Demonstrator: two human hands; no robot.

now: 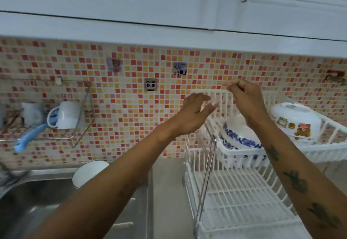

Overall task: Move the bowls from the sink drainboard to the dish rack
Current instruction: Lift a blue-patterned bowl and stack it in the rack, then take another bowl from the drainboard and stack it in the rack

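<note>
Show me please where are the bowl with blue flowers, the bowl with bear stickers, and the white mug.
bowl with blue flowers (242, 141): head view, on its patterned rim.
bowl with bear stickers (294, 118): head view, on its white side.
white mug (69, 113): head view, on its outer wall.

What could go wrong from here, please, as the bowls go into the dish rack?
The blue-patterned bowls lean on edge in the dish rack's upper tier; a nudge from the right hand might tip them. The white bowl by the sink sits just beside the left forearm, which could knock it in.

Home kitchen, steel sink (28, 197), dish rack (240, 191), tiled backsplash (131, 107)
</note>
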